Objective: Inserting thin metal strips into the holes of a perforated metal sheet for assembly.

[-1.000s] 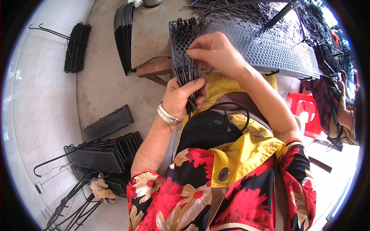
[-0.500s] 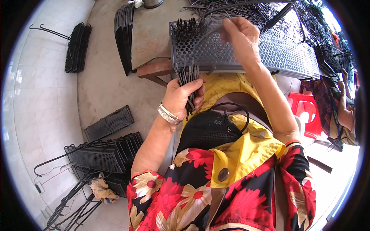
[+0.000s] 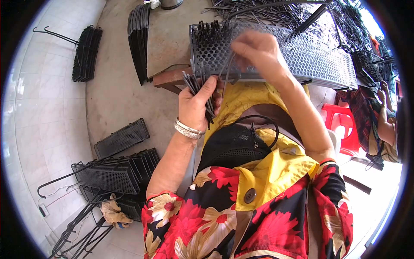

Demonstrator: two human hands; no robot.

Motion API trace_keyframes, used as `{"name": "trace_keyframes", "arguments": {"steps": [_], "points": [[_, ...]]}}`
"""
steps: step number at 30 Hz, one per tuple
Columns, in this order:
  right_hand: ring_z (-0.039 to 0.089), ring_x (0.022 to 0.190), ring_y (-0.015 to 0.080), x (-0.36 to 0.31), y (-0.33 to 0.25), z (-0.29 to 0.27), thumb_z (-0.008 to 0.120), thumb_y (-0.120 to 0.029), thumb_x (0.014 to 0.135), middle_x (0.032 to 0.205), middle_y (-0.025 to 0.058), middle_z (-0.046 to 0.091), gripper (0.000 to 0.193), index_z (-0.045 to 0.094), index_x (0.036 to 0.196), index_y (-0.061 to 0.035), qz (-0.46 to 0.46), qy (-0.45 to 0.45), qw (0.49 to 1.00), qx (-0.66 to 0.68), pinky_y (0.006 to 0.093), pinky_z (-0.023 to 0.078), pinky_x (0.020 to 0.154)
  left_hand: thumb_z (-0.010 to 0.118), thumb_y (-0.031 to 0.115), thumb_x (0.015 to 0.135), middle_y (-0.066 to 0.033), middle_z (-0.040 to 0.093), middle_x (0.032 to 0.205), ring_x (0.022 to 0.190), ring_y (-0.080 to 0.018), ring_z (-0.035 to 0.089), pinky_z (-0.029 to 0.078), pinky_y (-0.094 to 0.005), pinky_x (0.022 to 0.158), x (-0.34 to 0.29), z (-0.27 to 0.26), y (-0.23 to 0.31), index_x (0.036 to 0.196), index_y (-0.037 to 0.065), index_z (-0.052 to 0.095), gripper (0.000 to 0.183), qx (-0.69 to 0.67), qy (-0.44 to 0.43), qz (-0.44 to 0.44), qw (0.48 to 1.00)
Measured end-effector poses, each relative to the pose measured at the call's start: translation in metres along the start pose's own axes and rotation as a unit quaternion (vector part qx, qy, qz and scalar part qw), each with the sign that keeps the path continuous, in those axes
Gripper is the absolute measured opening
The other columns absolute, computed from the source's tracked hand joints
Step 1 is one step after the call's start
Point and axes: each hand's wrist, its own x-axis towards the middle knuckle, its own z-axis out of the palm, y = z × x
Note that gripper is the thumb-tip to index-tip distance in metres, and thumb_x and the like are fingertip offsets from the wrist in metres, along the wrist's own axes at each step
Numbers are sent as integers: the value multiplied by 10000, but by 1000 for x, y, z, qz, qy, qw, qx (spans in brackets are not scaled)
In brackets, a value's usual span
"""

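Note:
My left hand point(image 3: 196, 103) is closed round a bundle of thin dark rods point(image 3: 192, 83), which tilts and sticks out past the thumb. Above and to the right, my right hand point(image 3: 258, 52) pinches a thin dark rod point(image 3: 227, 71) that hangs toward the left hand; motion blurs its outline. Both hands are at the near edge of a long perforated metal tray point(image 3: 310, 60). Short dark pieces point(image 3: 209, 32) stand upright in holes at the tray's far left corner.
A heap of loose dark rods point(image 3: 258, 15) lies beyond the tray. Stacked black perforated racks point(image 3: 116, 172) stand on the floor at left, a cloth glove point(image 3: 114, 211) beside them. A red plastic stool point(image 3: 345, 129) and another person's arm point(image 3: 385, 123) are at right.
My right hand has moved down and left, toward the left hand, with a thin rod. The bundle in my left hand has tilted further to the left.

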Motion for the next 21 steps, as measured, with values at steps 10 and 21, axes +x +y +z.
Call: {"name": "trace_keyframes", "arguments": {"steps": [10, 21], "points": [[512, 467, 92, -4, 10, 6, 618, -93, 781, 628, 62, 583, 144, 598, 819, 45, 51, -10, 998, 20, 201, 378, 426, 595, 104, 787, -79, 550, 605, 444, -133, 485, 352, -240, 365, 2, -3, -3, 749, -10, 574, 122, 2, -60, -19, 998], [531, 519, 50, 36, 21, -9, 616, -86, 797, 635, 16, 610, 84, 618, 808, -3, -273, 250, 922, -110, 165, 416, 482, 592, 148, 799, -92, 566, 661, 483, -154, 507, 365, -259, 387, 7, -10, -7, 789, -12, 566, 162, -63, -28, -54, 996]]}}
